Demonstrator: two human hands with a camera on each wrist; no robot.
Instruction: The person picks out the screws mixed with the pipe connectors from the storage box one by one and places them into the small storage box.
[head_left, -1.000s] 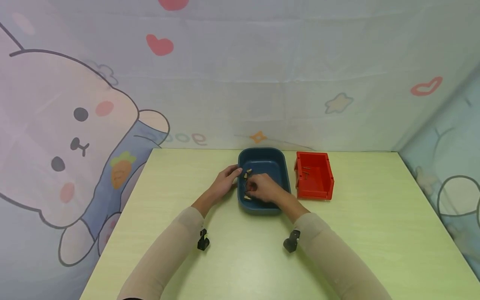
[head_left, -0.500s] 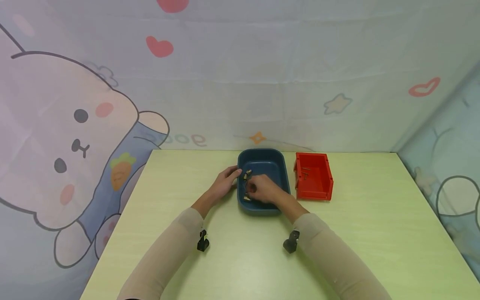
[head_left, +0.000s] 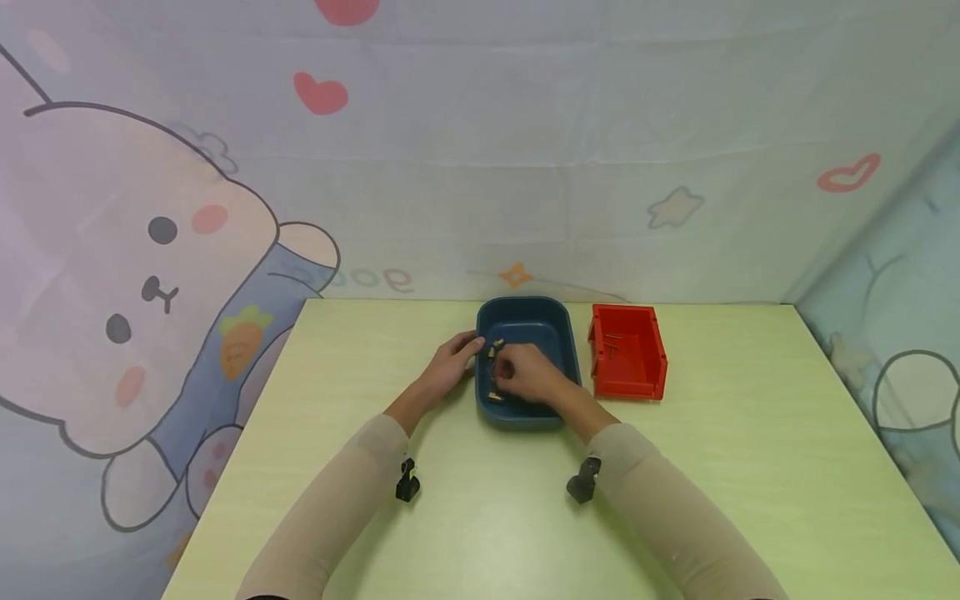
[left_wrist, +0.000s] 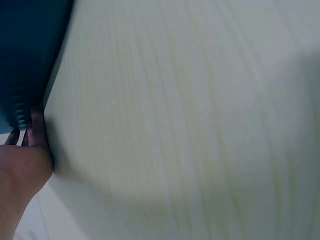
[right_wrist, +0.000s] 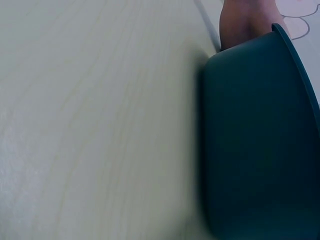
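A dark blue tub (head_left: 551, 342) stands at the back middle of the table, with a few small brass-coloured pieces (head_left: 495, 397) along its left side. My left hand (head_left: 450, 364) holds the tub's left wall, thumb at the rim and fingers against the outside; the left wrist view shows those fingers (left_wrist: 37, 127) on the outer wall. Inside the tub, my right hand (head_left: 525, 373) is low among the pieces, its fingers bent and drawn together. I cannot tell whether a piece is between its fingertips. The right wrist view shows mostly the tub's outer wall (right_wrist: 255, 140).
Right of the tub stands a red bin (head_left: 637, 388) with a low front, holding several thin screw-like pieces (head_left: 612, 342). A printed cloth (head_left: 480, 208) hangs behind the pale wood-grain table (head_left: 495, 517).
My right hand has shifted very slightly within the tub, its fingers now a little farther from the nearest brass-coloured piece. My left hand stays at the tub's wall.
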